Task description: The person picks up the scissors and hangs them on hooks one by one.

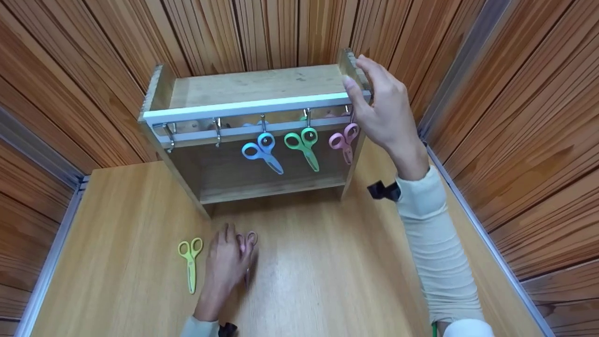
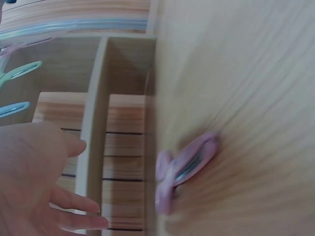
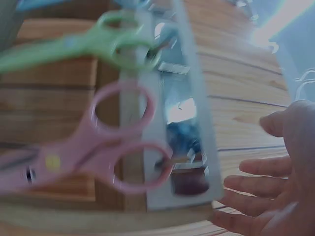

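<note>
My left hand [image 1: 227, 260] is low over the table, fingers loosely extended, beside a pair of pink-purple scissors [image 1: 252, 238]. In the left wrist view those scissors [image 2: 189, 164] lie on the tabletop, apart from the fingers. Yellow-green scissors [image 1: 190, 264] lie to the left of that hand. At the right end of a wooden rack [image 1: 252, 86], my right hand [image 1: 386, 110] has its fingers spread and holds nothing. Blue scissors [image 1: 264, 150], green scissors [image 1: 305, 145] and pink scissors [image 1: 345, 140] hang from the rack's metal hooks. The right wrist view shows the pink scissors [image 3: 93, 140] up close.
Two hooks on the left of the rail, including one hook [image 1: 217, 133], carry no scissors. The rack stands on a wooden table [image 1: 318, 271] against a wood-panelled wall [image 1: 262, 32]. Metal strips [image 1: 486, 229] edge the table at both sides.
</note>
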`<state>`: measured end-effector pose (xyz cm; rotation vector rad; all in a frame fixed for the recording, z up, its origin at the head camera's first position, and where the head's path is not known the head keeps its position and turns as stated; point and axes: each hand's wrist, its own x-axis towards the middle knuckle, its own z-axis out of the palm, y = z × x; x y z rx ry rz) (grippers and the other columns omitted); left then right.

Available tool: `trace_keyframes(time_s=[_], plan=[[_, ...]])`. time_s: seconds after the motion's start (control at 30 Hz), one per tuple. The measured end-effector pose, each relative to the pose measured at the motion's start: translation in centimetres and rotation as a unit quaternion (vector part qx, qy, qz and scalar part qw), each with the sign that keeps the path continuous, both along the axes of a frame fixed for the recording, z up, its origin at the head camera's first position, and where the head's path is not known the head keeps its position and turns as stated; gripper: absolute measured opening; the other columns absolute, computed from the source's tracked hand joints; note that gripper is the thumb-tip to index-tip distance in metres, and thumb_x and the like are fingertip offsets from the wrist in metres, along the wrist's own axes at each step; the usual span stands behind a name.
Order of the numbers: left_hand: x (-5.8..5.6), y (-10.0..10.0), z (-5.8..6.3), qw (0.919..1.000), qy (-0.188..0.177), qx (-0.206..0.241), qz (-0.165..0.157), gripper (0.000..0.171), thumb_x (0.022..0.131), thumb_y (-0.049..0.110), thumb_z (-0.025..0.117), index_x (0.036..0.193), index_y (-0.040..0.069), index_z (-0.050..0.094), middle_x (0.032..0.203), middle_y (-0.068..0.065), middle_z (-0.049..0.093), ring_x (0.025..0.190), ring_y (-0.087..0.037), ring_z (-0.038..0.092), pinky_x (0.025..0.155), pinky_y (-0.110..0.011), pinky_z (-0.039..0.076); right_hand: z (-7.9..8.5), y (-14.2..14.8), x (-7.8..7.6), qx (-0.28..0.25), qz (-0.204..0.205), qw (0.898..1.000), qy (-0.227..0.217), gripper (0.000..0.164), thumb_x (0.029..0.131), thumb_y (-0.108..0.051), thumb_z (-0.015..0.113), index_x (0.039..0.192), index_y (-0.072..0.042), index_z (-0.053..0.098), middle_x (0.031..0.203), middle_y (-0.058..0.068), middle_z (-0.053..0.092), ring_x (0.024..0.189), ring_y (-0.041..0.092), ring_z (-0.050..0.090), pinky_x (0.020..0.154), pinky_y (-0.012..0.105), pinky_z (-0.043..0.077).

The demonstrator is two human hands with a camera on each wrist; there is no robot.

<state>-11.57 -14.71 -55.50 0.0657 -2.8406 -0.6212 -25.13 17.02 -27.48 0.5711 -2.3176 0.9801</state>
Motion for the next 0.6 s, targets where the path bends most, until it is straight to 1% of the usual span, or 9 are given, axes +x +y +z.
trace_keyframes(time_s=[0.1,0.13,0.2,0.3,0.33,0.43,0.47,0.53,0.6], plan=[[0.1,0.4,-0.8,0.9999,0.010,-0.009,-0.010,0.069,0.099,0.035,0.070,0.143,-0.014,0.052,0.148,-0.037,0.054,0.134,-0.055,0.057,0.110,-0.063,0.051,0.3,0.3,-1.3,0.032,-0.006,0.998,-0.045,0.060,0.110,-0.040,0.051,0.155,0.000,0.047,0.163,0.021,0.047,0.146,0.037,0.053,0.121,0.050,0.045],[0.2,0.5,-1.0,0.9997,0.015,-0.013,-0.011,0.069,0.098,0.034,0.072,0.143,-0.014,0.052,0.147,-0.037,0.054,0.134,-0.055,0.057,0.109,-0.063,0.052,0.4,0.4,-1.7,0.040,-0.009,0.997,-0.059,0.063,0.110,-0.043,0.050,0.156,0.000,0.045,0.163,0.021,0.046,0.146,0.037,0.052,0.122,0.051,0.045],[0.2,0.7,-1.3,0.9994,0.024,-0.020,-0.011,0.068,0.097,0.031,0.073,0.142,-0.015,0.052,0.147,-0.037,0.054,0.134,-0.054,0.057,0.107,-0.062,0.053,0.5,0.5,-2.4,0.056,-0.014,0.995,-0.081,0.067,0.110,-0.047,0.048,0.159,-0.001,0.041,0.165,0.021,0.044,0.150,0.037,0.048,0.125,0.051,0.040],[0.2,1.1,-1.8,0.9991,0.023,-0.037,-0.004,0.070,0.097,0.033,0.074,0.142,-0.016,0.052,0.148,-0.038,0.053,0.136,-0.055,0.056,0.102,-0.060,0.056,0.4,0.6,-3.3,0.063,-0.008,0.992,-0.111,0.072,0.110,-0.052,0.045,0.161,-0.001,0.038,0.163,0.022,0.046,0.149,0.038,0.048,0.126,0.051,0.039],[0.3,1.2,-1.9,0.9989,0.022,-0.041,0.001,0.070,0.097,0.034,0.074,0.142,-0.016,0.052,0.148,-0.038,0.053,0.135,-0.055,0.056,0.100,-0.060,0.057,0.3,0.7,-3.6,0.064,-0.006,0.990,-0.122,0.074,0.110,-0.054,0.044,0.162,-0.001,0.036,0.164,0.022,0.043,0.151,0.037,0.046,0.128,0.051,0.036],[0.4,1.5,-2.5,0.9981,0.019,-0.055,0.017,0.073,0.096,0.037,0.075,0.140,-0.018,0.053,0.145,-0.041,0.054,0.134,-0.058,0.056,0.094,-0.060,0.060,0.1,0.7,-4.2,0.067,0.001,0.986,-0.154,0.080,0.109,-0.059,0.041,0.164,-0.003,0.030,0.168,0.021,0.038,0.153,0.038,0.043,0.129,0.052,0.034],[0.5,1.6,-2.6,0.9979,0.020,-0.059,0.021,0.074,0.096,0.037,0.076,0.139,-0.018,0.053,0.145,-0.042,0.054,0.133,-0.058,0.056,0.093,-0.059,0.061,0.0,0.7,-4.4,0.069,0.001,0.984,-0.163,0.081,0.108,-0.061,0.040,0.165,-0.004,0.029,0.170,0.020,0.034,0.154,0.038,0.042,0.129,0.052,0.034],[0.5,1.7,-2.8,0.9973,0.025,-0.064,0.024,0.075,0.094,0.036,0.078,0.137,-0.020,0.054,0.143,-0.043,0.055,0.132,-0.057,0.058,0.095,-0.058,0.060,-0.1,0.8,-4.6,0.073,-0.001,0.982,-0.177,0.084,0.107,-0.064,0.039,0.166,-0.007,0.026,0.174,0.017,0.025,0.158,0.037,0.035,0.131,0.051,0.029],[0.4,1.7,-2.9,0.9966,0.032,-0.073,0.021,0.075,0.093,0.035,0.079,0.137,-0.021,0.054,0.142,-0.043,0.056,0.131,-0.055,0.060,0.097,-0.056,0.060,-0.1,0.8,-4.7,0.073,-0.004,0.981,-0.181,0.084,0.107,-0.065,0.039,0.167,-0.007,0.025,0.174,0.016,0.021,0.158,0.037,0.033,0.132,0.051,0.027]])
